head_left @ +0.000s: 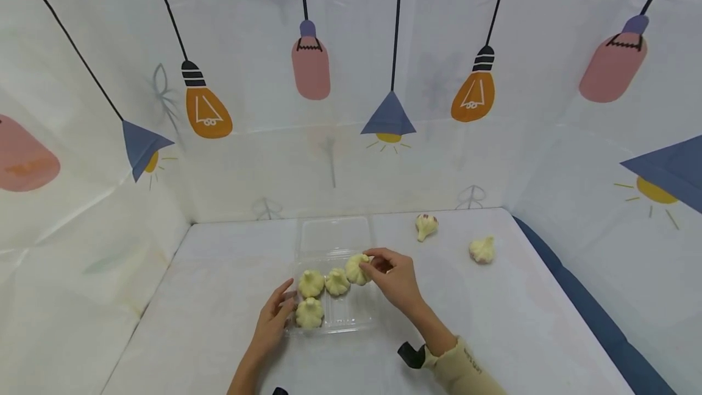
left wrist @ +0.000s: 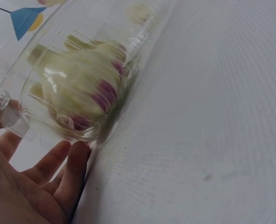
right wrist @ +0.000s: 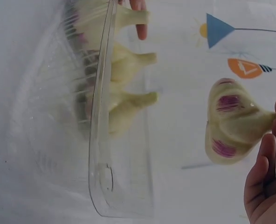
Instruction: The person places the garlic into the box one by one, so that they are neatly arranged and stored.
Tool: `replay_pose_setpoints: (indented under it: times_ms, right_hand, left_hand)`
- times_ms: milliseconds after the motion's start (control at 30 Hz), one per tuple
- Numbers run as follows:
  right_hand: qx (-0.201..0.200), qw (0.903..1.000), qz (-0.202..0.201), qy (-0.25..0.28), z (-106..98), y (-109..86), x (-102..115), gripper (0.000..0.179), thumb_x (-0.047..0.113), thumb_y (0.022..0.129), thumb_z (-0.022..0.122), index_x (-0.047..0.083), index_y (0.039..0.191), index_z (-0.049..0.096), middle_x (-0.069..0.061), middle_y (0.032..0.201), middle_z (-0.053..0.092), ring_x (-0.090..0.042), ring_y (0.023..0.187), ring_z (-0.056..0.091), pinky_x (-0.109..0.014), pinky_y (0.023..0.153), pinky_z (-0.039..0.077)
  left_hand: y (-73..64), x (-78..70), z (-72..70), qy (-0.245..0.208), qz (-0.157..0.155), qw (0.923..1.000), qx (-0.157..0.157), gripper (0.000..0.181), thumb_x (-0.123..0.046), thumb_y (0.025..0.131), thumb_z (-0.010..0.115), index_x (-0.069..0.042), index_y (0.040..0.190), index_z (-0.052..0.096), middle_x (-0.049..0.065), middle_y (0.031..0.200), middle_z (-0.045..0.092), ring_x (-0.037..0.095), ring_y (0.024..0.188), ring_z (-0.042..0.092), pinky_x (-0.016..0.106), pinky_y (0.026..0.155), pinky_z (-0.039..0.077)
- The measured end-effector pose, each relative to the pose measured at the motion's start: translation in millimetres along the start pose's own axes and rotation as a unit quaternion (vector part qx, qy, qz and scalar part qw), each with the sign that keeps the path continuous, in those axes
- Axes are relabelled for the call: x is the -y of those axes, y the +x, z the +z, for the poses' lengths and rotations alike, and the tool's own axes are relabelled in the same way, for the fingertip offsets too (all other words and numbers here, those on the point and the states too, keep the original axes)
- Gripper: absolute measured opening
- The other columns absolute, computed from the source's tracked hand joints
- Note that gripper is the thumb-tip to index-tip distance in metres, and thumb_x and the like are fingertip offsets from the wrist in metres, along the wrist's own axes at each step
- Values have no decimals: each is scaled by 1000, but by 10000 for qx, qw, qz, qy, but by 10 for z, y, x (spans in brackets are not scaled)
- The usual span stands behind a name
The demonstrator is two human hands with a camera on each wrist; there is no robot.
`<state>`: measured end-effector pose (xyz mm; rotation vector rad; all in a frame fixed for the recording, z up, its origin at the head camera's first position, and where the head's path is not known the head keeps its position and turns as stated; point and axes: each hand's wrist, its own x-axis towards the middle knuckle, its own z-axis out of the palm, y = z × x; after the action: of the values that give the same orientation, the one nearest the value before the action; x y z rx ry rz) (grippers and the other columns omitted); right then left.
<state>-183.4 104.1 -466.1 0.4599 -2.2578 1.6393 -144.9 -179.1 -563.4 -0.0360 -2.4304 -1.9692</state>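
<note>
A clear plastic container [head_left: 351, 316] stands on the white table with its lid [head_left: 336, 235] folded back. Inside, garlic bulbs [head_left: 311, 284] sit stem up, two along the left side and another [head_left: 337, 282] at the back middle. My left hand [head_left: 271, 320] rests against the container's left side, fingertips at its wall and rim. With thumb and fingers, my right hand [head_left: 396, 277] pinches a garlic bulb [head_left: 358, 269] by its stem. In the right wrist view that bulb [right wrist: 233, 123], marked with purple patches, hangs above the container's rim [right wrist: 95, 154], its stem toward my fingers [right wrist: 257, 182].
Two more garlic bulbs lie on the table to the right of the container, one [head_left: 426, 227] near the back edge and one [head_left: 482, 250] farther right. White sheets [head_left: 351, 169] printed with lamps enclose the table at the back and sides.
</note>
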Motion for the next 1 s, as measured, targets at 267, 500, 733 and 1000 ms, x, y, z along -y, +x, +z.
replay_pose_setpoints:
  times_ms: [267, 500, 733, 1000]
  right_hand:
    - [153, 9996, -203, 124, 79, -99, -33, 16, 11, 81, 80, 13, 96, 75, 8, 71, 64, -9, 61, 57, -25, 54, 48]
    - [323, 9989, -157, 286, 152, -184, 87, 17, -1, 79, 78, 3, 94, 73, 0, 69, 65, -9, 60, 55, -24, 54, 49]
    - [451, 9975, -288, 467, 236, -247, 75, 17, -4, 79, 77, -2, 95, 72, -5, 69, 64, -11, 59, 54, -24, 53, 48]
    - [549, 9975, -184, 418, 357, -335, -194, 16, 8, 81, 79, 10, 96, 73, 6, 71, 64, -7, 60, 55, -25, 53, 49]
  left_hand:
    - [-8, -12, 13, 59, -8, 10000, -36, 46, -14, 103, 50, -8, 147, 40, 25, 129, 53, 24, 98, 60, 34, 68, 48]
    - [2, 7, 12, 73, -80, 9999, -80, 46, -15, 103, 50, -8, 147, 40, 24, 129, 53, 26, 100, 61, 35, 70, 49]
    - [35, 11, -13, -26, -219, 9997, 82, 47, -10, 102, 50, -5, 147, 38, 28, 129, 52, 28, 101, 60, 36, 71, 49]
    - [13, 1, -10, -25, -106, 9999, 17, 47, -12, 103, 50, -6, 148, 38, 27, 130, 52, 25, 100, 60, 34, 68, 49]
